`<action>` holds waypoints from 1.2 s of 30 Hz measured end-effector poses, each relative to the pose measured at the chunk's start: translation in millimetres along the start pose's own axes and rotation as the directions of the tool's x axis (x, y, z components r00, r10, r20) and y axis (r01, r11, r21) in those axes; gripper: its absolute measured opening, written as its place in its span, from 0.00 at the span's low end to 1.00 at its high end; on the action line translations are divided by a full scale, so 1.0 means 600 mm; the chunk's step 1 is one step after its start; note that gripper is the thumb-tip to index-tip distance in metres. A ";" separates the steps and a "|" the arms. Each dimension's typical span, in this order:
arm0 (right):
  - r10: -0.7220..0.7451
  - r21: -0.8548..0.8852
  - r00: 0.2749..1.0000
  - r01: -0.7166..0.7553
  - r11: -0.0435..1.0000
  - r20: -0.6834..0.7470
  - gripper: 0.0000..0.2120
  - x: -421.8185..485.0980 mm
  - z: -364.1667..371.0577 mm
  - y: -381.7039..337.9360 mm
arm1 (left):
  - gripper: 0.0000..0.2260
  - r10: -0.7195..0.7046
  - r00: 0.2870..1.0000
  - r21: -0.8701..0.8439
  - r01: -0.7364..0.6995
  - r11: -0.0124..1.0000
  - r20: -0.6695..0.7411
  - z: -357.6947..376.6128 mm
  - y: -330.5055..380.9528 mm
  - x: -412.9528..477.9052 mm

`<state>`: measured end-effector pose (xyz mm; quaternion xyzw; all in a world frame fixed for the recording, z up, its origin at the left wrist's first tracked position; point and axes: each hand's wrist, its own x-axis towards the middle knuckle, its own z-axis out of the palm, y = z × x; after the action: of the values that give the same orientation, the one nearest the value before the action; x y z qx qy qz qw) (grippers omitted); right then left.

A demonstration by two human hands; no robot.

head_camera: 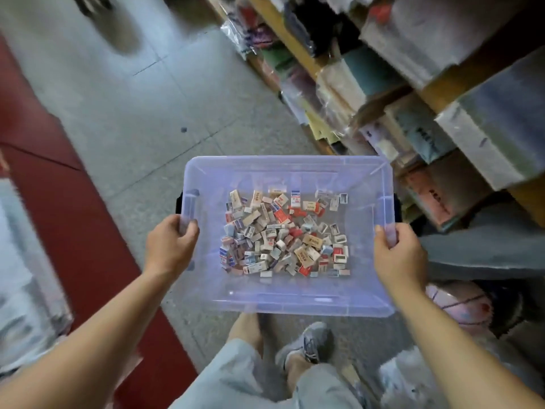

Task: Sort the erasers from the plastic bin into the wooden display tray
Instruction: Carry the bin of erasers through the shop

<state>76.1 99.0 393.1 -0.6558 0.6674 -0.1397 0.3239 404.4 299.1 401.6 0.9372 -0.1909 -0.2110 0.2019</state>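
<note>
- Left hand: fingers curled tight round the left short rim of the clear plastic bin, gripping just below the dark side latch.
- Right hand: same grip, curled round the right short rim, fingertips over the edge.
- Bin held in the air between both hands, roughly level, open at the top, out in front of the body.
- Erasers: loose heap on the bin bottom, centre to far half; mixed white, tan, red and blue wrappers; print too small to read.
- Below and ahead: grey tiled floor, with a dark spot near the middle.
- Along the left: dark red flat surface, edge running diagonally; blurred.
- At right: wooden shelves packed with plastic-wrapped stacks; blurred, labels unreadable.
- Under the bin: pale shorts, bare leg, grey sneaker on the floor.
- Lower right: pink ball near the shelf base, partly hidden behind the right forearm; grey cloth shape above it, not identifiable.
</note>
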 end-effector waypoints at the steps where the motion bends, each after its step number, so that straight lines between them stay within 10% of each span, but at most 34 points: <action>1: -0.015 0.006 1.000 0.015 1.000 0.006 0.12 0.008 0.014 -0.036 | 0.12 -0.013 1.000 -0.018 0.012 1.000 -0.014 -0.021 -0.006 0.018; 36: -0.419 -0.044 0.838 0.462 0.886 0.348 0.13 0.593 0.623 -1.199 | 0.11 -0.384 0.901 -0.320 0.309 0.895 -0.203 -0.511 -0.021 1.030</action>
<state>895.8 -227.8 463.3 -0.8249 0.4423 -0.0565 0.3475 1070.4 127.4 453.3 0.9374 0.0406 -0.1437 0.3145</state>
